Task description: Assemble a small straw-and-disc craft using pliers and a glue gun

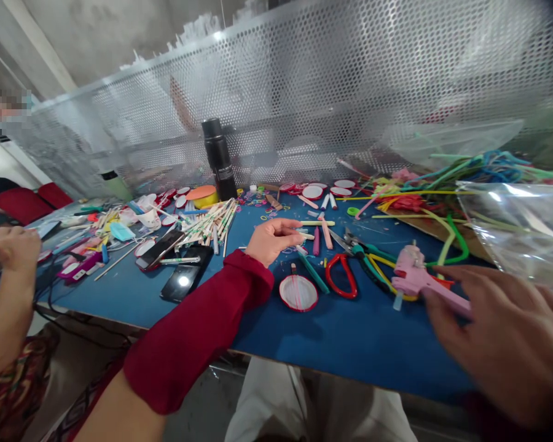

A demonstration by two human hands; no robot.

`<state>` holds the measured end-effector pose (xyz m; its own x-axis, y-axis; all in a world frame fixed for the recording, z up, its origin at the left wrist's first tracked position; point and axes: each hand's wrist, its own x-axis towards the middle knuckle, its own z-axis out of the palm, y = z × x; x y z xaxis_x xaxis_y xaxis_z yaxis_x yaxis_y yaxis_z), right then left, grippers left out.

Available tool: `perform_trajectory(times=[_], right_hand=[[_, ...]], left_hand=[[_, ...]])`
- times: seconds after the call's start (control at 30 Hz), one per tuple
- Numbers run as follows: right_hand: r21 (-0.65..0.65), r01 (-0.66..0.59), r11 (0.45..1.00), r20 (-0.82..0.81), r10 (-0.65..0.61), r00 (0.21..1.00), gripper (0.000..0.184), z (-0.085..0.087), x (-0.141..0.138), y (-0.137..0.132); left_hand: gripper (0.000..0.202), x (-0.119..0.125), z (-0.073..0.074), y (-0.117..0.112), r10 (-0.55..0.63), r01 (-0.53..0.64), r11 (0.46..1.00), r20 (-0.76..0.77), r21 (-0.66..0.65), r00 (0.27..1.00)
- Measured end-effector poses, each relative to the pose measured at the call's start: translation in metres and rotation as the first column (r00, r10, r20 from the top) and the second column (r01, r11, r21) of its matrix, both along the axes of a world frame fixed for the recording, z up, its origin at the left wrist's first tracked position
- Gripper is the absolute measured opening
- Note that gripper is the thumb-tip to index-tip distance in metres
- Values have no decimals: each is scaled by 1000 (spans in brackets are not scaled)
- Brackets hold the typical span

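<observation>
My left hand reaches over the middle of the table, its thumb and fingertips pinched at a short pale stick. Between the thumb and fingers of my right hand is the handle of a pink glue gun, with a clear glue stick poking out of it. Red-handled scissors and teal-handled pliers lie between my hands. Just below my left hand are a round red-rimmed white lid and a teal marker. Purple and pink markers lie beside its fingertips.
A black bottle stands against the perforated metal screen. Paper sticks and a black phone lie left. Coloured pipe cleaners and a clear plastic bag are at right. Another person's hand is at far left.
</observation>
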<state>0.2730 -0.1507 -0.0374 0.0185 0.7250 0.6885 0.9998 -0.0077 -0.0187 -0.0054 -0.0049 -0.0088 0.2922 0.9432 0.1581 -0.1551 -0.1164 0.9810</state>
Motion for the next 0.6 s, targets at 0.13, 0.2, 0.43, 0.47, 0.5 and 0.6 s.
perform_trajectory(times=[0.13,0.2,0.43,0.47,0.5,0.6], right_hand=[[-75,-240,968,-15,240,971,39,7,-74,-10],[-103,-296,950,-35,294,955,48,5,-105,-8],[-181,-267,947,-10,269,963,50,0,-140,9],[-183,-263,947,-5,266,964,47,1,-140,9],[-184,-260,948,-2,264,964,44,2,-140,10],[-181,-263,948,-10,265,964,40,3,-140,9]], left_hand=[[42,-3,4,0,27,-27,1000,-2,9,1000],[42,-4,4,1,30,-30,999,-5,12,1000],[40,-5,3,3,7,-7,1000,-11,11,1000],[41,-5,3,3,2,-2,1000,-8,12,1000],[41,-5,4,2,-5,5,1000,-2,14,1000],[41,-5,5,1,-16,15,1000,21,20,1000]])
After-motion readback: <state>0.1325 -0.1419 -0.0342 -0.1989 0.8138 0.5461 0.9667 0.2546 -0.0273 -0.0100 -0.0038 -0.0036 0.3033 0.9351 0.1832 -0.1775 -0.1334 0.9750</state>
